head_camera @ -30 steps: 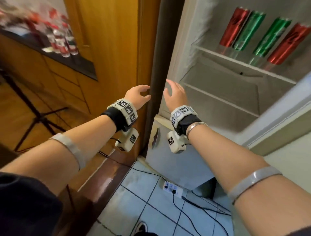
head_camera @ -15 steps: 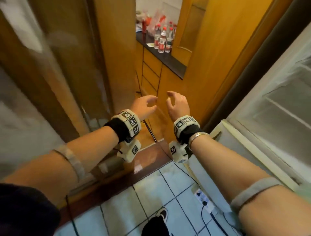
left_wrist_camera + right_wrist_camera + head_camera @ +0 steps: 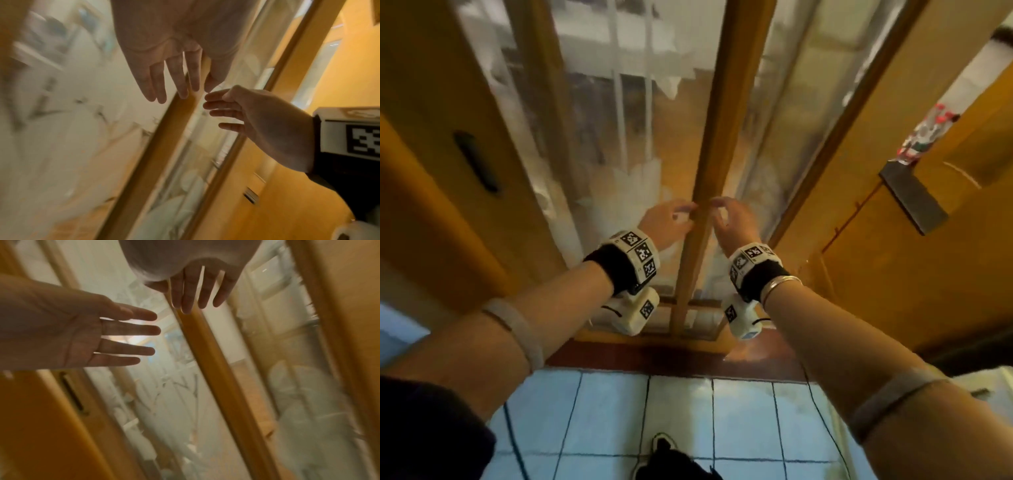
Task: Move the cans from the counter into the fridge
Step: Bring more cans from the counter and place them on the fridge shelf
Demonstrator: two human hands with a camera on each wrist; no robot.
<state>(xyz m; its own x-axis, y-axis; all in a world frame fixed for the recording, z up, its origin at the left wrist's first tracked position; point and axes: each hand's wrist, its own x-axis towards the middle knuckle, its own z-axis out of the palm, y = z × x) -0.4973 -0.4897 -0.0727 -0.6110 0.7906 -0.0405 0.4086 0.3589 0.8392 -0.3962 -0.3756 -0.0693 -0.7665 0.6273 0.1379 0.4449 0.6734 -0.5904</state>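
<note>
No can shows in any view, and the fridge is out of sight. My left hand [image 3: 667,222] and right hand [image 3: 729,222] are raised side by side at chest height. Both are empty, with the fingers loosely spread. They hang just before the wooden middle bar [image 3: 709,164] of a frosted glass door. The left wrist view has my left hand [image 3: 168,78] at the top and the right hand [image 3: 236,110] below it. From the right wrist, the right hand [image 3: 197,288] is at the top and the left hand [image 3: 92,337] at the left.
The dark counter [image 3: 911,198] juts in at the right with several plastic bottles [image 3: 924,137] on it. A wooden door with a recessed handle [image 3: 476,161] stands at the left. Light blue floor tiles [image 3: 688,411] lie below, crossed by a black cable [image 3: 810,394]. My shoe [image 3: 664,448] is at the bottom.
The view has swung left, away from the open fridge with its cans, past the counter, to the glass door. Both hands stayed raised and empty.
</note>
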